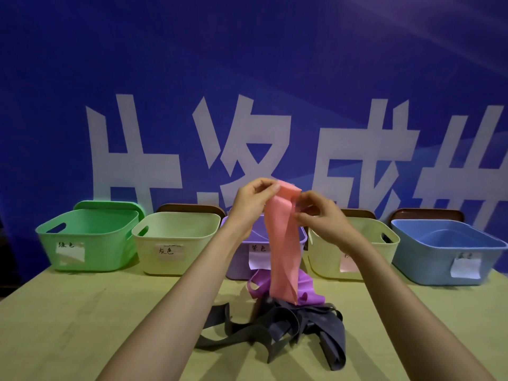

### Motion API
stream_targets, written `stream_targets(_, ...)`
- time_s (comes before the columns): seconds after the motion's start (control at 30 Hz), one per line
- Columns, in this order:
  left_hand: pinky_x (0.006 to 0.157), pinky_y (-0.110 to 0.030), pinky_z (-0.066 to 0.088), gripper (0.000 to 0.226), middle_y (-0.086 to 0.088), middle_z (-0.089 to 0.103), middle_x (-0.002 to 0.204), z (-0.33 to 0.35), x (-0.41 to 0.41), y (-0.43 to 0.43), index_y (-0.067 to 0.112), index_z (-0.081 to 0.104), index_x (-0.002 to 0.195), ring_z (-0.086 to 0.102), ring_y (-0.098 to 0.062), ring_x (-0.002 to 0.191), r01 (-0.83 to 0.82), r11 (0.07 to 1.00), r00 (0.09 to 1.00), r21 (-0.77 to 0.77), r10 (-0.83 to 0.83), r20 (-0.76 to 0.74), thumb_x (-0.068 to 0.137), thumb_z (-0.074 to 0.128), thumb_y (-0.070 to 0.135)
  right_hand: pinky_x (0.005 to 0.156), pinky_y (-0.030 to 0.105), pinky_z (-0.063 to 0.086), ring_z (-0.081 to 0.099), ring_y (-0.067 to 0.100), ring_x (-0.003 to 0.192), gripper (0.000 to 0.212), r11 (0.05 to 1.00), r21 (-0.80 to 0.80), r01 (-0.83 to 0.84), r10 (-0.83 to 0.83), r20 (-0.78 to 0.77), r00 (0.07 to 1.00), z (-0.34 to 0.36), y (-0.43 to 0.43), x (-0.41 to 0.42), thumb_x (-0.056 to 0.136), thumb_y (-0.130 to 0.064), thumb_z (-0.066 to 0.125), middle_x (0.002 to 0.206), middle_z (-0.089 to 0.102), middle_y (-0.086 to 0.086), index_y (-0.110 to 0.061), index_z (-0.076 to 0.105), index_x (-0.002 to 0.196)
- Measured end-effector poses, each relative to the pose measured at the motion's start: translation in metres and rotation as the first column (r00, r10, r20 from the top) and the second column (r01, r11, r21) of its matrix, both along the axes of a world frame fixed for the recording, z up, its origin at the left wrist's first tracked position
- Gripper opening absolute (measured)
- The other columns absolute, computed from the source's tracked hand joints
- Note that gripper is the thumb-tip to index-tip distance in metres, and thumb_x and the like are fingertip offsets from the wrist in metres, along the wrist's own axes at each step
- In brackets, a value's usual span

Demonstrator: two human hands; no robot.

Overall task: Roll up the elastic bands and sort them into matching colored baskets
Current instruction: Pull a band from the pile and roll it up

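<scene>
Fingertips of the left hand were pinched on the upper left corner of a pink band, while the right hand was closed in a pinch on the band's upper right edge. The band was held up in the air between the two hands, above the middle of the table, and was hung downward as a long, slightly twisted strip. Its lower end was seen just over a heap of loose bands on the tabletop. In that heap a purple band was lain on top toward the back, and several dark grey bands were tangled beneath and in front of it, with loops spread out to the left and right.

Along the far edge of the table five baskets were lined up in a row, each marked with a paper label. From the left, a green basket, a pale cream basket, a purple basket partly hidden behind the hands and the pink band, a second cream basket with a pinkish label, and a blue basket were set. Whether anything was lain inside them could not be told. Behind the row a blue banner with large white characters was hung.
</scene>
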State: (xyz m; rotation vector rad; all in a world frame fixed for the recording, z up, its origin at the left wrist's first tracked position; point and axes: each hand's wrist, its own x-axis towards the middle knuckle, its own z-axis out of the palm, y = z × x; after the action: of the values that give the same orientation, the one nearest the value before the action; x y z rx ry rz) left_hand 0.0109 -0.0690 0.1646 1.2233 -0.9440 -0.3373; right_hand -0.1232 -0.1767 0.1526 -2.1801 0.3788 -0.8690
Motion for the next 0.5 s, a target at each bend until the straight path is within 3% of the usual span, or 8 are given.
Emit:
stream_targets(0.1,0.084,-0.035,0.053,0.009,0.006,0.068,0.096,-0.005,0.002,0.002,0.025,0.066,0.093,0.063,-0.014,0.096,0.008,1.000,1.000,-0.018,-0.008,0.020,0.092,0.062,0.017,0.081,0.022,0.051,0.059,0.013,0.105,0.030,0.981,0.158,-0.111,0.097,0.096,0.991,0.004,-0.001,0.000,0.091,-0.011,0.058,0.111,0.060,-0.005,-0.021,0.054,0.119)
stream_targets(0.23,0.074,-0.028,0.054,0.014,0.001,0.067,0.108,-0.007,0.002,0.004,0.028,0.065,0.096,0.063,-0.019,0.103,0.029,0.999,0.999,-0.018,-0.028,0.039,0.093,0.060,0.015,0.072,0.013,0.049,0.054,0.000,0.104,0.045,0.989,0.135,-0.055,0.035,0.146,0.989,0.014,0.005,0.002,0.091,-0.036,0.060,0.112,0.051,-0.016,-0.032,0.041,0.132)
stream_targets(0.4,0.080,-0.037,0.058,0.018,0.001,0.064,0.114,-0.005,0.000,0.009,0.031,0.065,0.094,0.063,-0.023,0.106,0.046,0.999,0.995,0.009,-0.046,0.091,0.092,0.061,0.013,0.073,0.017,0.050,0.065,0.009,0.093,0.016,0.994,0.096,-0.050,0.032,0.177,0.984,0.020,0.006,0.007,0.090,-0.029,0.062,0.098,0.068,-0.005,-0.022,0.065,0.105)
stream_targets(0.5,0.078,-0.034,0.058,0.018,-0.001,0.063,0.110,-0.008,0.000,0.015,0.027,0.063,0.097,0.063,-0.023,0.105,0.037,0.999,0.995,0.009,-0.038,0.092,0.091,0.062,0.010,0.068,0.018,0.052,0.067,0.013,0.084,0.003,0.990,0.127,-0.061,0.038,0.174,0.984,0.022,0.008,0.010,0.090,-0.018,0.064,0.090,0.069,0.001,-0.017,0.066,0.093)
